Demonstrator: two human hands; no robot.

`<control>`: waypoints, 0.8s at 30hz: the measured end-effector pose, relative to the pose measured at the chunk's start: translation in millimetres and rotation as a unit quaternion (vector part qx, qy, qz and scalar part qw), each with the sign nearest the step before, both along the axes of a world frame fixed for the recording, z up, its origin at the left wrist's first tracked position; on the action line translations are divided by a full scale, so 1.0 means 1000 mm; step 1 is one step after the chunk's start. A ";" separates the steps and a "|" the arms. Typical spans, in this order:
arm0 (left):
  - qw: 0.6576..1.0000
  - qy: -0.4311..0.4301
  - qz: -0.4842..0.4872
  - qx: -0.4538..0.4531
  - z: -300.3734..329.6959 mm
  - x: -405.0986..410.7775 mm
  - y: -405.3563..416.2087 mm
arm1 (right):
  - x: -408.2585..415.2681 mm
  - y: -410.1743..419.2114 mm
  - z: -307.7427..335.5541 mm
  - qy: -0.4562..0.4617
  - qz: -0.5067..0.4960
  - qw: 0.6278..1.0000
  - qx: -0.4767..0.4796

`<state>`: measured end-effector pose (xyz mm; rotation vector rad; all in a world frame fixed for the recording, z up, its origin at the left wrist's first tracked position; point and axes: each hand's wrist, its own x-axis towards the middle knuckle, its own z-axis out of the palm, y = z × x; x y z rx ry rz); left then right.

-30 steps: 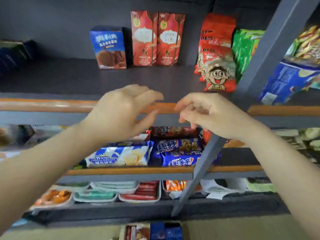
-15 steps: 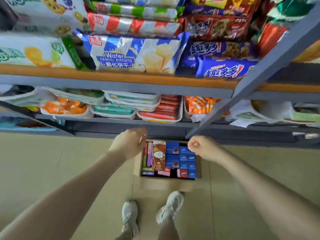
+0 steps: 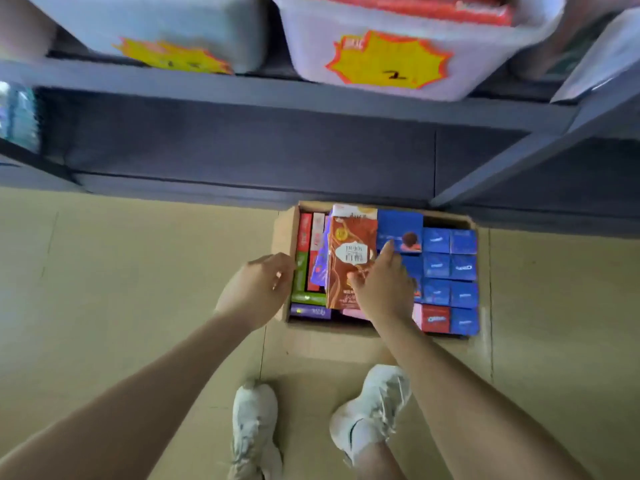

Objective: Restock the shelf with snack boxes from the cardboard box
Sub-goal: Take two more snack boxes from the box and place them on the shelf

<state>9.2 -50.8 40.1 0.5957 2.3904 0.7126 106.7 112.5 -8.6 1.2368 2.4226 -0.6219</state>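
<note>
The brown box [image 3: 351,258] I am after is a tall, flat carton, so I judge it light and stiff, with thin card walls that would dent if I squeeze the broad faces hard. Its printed skin looks glossy and may be a little slippery. The best hold, I think, is across the two narrow long edges, thumb on one and fingers on the other, near the middle so it does not swing.

It lies face up on top of the other packs in the carton [image 3: 282,233] on the floor [image 3: 138,271], just below the bottom shelf [image 3: 242,95], between the red and green boxes [image 3: 304,258] at the left and the blue boxes [image 3: 450,268] at the right.

My right hand [image 3: 384,289] rests on the lower right part of the brown box, fingers spread and touching its face and right edge, not yet closed round it. My left hand [image 3: 256,289] hovers loosely curled at the carton's left wall, just beside the green box, grasping nothing. My shoes [image 3: 256,424] stand just behind the carton.
</note>
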 end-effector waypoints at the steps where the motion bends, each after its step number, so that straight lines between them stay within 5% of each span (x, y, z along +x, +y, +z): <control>1: 1.000 -0.003 0.009 0.007 -0.016 0.001 0.000 | -0.003 -0.001 -0.014 0.014 -0.004 1.000 0.017; 8: 0.996 -0.083 0.020 0.013 -0.076 0.008 -0.007 | -0.017 -0.026 -0.058 0.028 -0.101 0.994 -0.011; 12: 0.979 -0.158 0.112 0.067 -0.073 0.009 0.003 | -0.003 -0.027 -0.032 0.172 -0.071 0.980 -0.075; 14: 0.954 -0.206 0.174 0.131 -0.061 0.010 0.009 | 0.008 -0.034 -0.009 0.216 -0.005 0.972 -0.096; 18: 0.873 -0.339 0.234 0.261 -0.039 0.015 0.014 | 0.013 -0.040 0.020 0.159 0.101 0.974 -0.127; 22: 0.893 -0.277 0.288 0.206 -0.042 0.009 0.004 | 0.006 -0.029 0.015 0.116 0.132 0.964 -0.202; 24: 0.912 -0.235 0.294 0.165 -0.050 0.002 -0.007 | 0.001 -0.010 0.000 0.073 0.148 0.982 -0.092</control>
